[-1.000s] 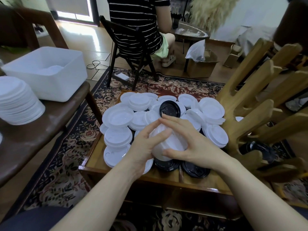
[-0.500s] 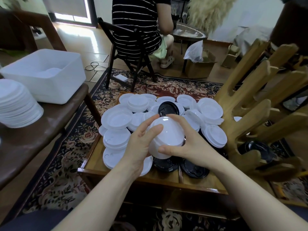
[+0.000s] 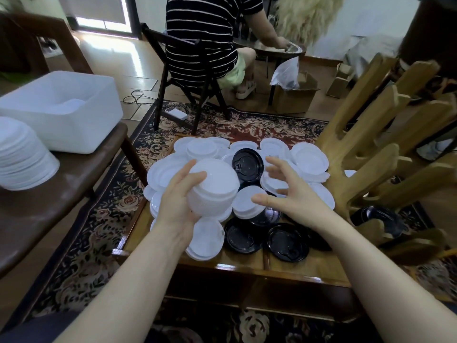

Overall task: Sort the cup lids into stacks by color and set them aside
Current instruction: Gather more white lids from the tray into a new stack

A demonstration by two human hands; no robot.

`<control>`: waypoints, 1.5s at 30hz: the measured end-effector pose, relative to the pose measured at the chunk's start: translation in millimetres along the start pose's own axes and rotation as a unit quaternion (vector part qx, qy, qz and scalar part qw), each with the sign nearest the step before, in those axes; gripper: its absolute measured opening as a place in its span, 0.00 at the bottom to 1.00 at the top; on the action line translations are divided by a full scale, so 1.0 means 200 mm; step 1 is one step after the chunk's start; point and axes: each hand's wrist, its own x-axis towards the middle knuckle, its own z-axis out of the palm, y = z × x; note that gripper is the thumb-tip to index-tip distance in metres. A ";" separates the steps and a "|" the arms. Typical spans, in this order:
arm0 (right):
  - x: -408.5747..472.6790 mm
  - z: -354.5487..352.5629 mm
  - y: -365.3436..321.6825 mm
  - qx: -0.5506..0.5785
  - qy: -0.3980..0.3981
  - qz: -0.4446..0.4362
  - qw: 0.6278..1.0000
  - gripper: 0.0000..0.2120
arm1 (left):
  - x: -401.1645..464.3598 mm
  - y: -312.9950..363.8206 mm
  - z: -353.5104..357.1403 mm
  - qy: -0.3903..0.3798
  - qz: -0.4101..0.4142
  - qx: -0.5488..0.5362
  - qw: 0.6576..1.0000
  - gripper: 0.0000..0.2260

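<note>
Left hand [image 3: 176,204]: fingers curled round stack of white round plastic lids [image 3: 212,188].
Right hand [image 3: 294,194]: fingers spread, holding nothing.

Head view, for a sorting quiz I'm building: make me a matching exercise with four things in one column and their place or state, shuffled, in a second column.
Things:
1. stack of white lids
2. right hand
3. white tub
4. tall pile of white lids

Places or states:
A. at the left edge, on the dark side table
B. held in the left hand
C. open, fingers spread, above the lids on the low wooden table
D. on the dark side table, behind the tall pile

Pairs: 1-B, 2-C, 3-D, 4-A
</note>
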 end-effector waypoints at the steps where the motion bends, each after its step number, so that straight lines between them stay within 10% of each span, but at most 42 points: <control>1: 0.01 -0.01 0.03 -0.031 0.007 -0.001 0.999 0.41 | 0.00 0.01 -0.01 0.017 -0.008 -0.029 0.999 0.22; 19: 0.13 0.19 0.21 -0.280 -0.014 0.035 0.959 0.40 | 0.02 -0.02 -0.02 0.046 -0.020 -0.046 0.998 0.17; 30: 0.05 -0.05 0.00 -0.104 0.123 -0.009 0.987 0.31 | -0.02 -0.02 0.02 0.015 -0.019 -0.017 1.000 0.17; 34: -0.02 -0.07 -0.07 0.082 0.074 -0.041 0.993 0.31 | -0.04 -0.02 0.03 -0.031 -0.019 0.005 0.999 0.24; 45: -0.03 0.00 -0.04 0.074 -0.073 -0.063 0.993 0.36 | -0.03 -0.06 0.02 -0.104 -0.028 0.078 0.991 0.28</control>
